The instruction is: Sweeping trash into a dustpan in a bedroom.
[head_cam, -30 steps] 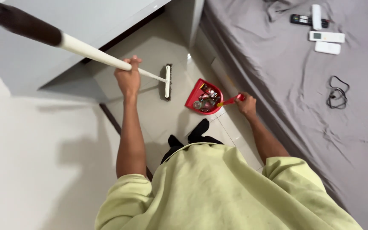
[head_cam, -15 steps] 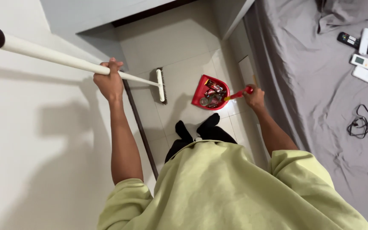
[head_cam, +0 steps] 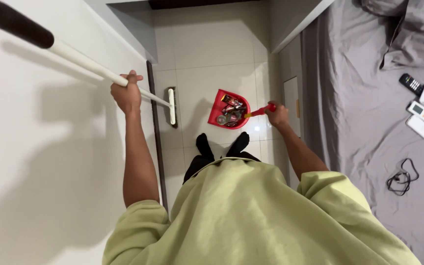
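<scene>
Left hand: my left hand point(head_cam: 127, 94) is wrapped tight round the broom handle point(head_cam: 82, 61), fist closed partway down the white shaft, well below the dark grip end. Held there, I judge, to steer the head without stooping.
Broom head: the brush head point(head_cam: 172, 106) sits on the pale floor tiles point(head_cam: 212, 49) close to the dark strip at the wall's foot, bristles down, apart from the pan.
Right hand: my right hand point(head_cam: 277, 114) is closed on the red handle of the dustpan point(head_cam: 228, 109), arm stretched low, so the pan stays flat on the tiles.
Dustpan: it lies just ahead of my feet in black socks point(head_cam: 222, 144), open side towards the broom. Wrappers and what looks like a clear bottle fill it.
Bed: to my right, a grey sheet point(head_cam: 364, 122) with remote controls point(head_cam: 420, 98) and a coiled black cable point(head_cam: 402, 177) well apart from my hands.
Body: a pale green shirt point(head_cam: 251, 216) fills the lower view.
</scene>
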